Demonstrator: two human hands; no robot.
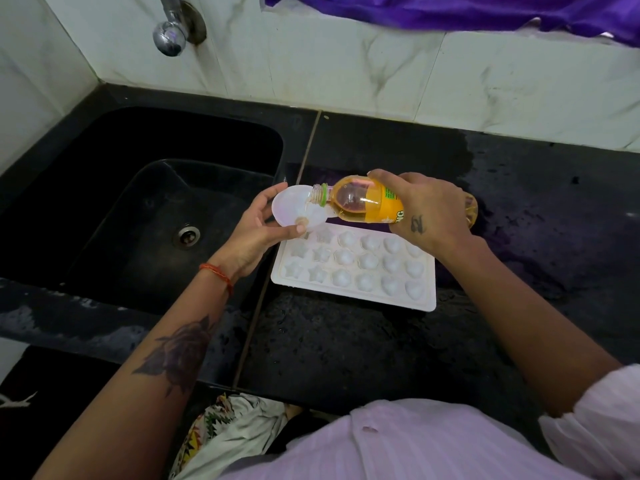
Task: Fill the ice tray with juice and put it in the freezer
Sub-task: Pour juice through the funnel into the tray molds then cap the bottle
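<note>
A white ice tray [353,295] with star, round and heart moulds lies on the black counter right of the sink. My right hand [429,211] holds an uncapped juice bottle [363,202] with a yellow label, tipped on its side with its mouth pointing left. The mouth rests over a small translucent white funnel [291,207], which my left hand [258,230] grips above the tray's far-left corner. A little juice shows at the funnel's bottom. The tray's cavities look white and I cannot tell if any hold juice.
A black sink [156,209] with a metal drain lies left of the tray. A chrome tap [171,32] sticks out of the marble wall. Purple cloth [485,12] hangs at the top right. The counter [519,188] around the tray looks wet.
</note>
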